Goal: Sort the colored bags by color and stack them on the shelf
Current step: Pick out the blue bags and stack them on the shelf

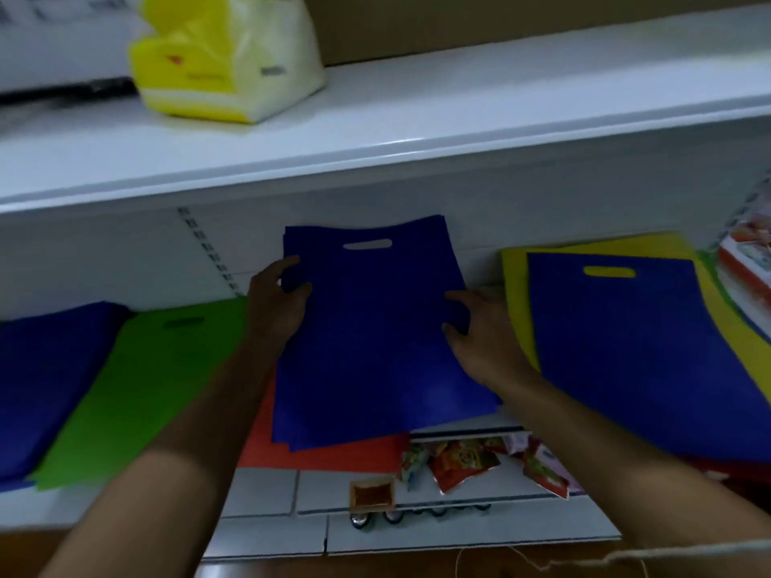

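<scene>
A stack of blue bags [375, 327] with a cut-out handle is held over the middle shelf [258, 490]. My left hand [277, 302] grips its left edge and my right hand [479, 331] grips its right edge. Under it lies a red bag [333, 454]. To the left lie a green bag [137, 394] and another blue pile [46, 381]. On the right a single blue bag [638, 352] lies on yellow bags [517, 294].
The upper shelf [417, 118] carries a yellow and white packet [225, 60]. Snack packets [467, 460] and a small box [372, 493] sit below the bags. More packets [747, 260] stand at the far right. A string [626, 556] hangs at the bottom right.
</scene>
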Demonstrator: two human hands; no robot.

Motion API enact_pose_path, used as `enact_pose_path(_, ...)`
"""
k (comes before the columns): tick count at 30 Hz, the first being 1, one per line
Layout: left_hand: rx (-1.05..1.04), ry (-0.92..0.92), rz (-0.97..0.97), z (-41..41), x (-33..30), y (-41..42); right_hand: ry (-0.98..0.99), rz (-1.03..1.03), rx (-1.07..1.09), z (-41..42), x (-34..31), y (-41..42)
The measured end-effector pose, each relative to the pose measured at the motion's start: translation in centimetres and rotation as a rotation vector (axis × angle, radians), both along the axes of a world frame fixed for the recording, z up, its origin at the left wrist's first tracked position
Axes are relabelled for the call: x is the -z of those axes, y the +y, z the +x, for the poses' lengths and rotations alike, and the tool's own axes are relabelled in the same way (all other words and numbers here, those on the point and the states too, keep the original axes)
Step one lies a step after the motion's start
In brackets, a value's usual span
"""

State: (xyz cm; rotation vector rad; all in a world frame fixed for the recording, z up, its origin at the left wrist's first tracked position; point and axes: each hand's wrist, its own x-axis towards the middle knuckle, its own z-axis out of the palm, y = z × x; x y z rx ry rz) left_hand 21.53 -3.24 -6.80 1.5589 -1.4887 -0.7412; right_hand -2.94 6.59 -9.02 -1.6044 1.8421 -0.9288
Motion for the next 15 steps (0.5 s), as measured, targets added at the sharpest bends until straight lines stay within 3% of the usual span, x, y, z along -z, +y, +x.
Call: enact_pose_path(15, -0.216, -0.044, 0.076, 26.2, -1.3, 1.0, -0.002, 0.001, -0.25, 24.5, -0.9, -4.8)
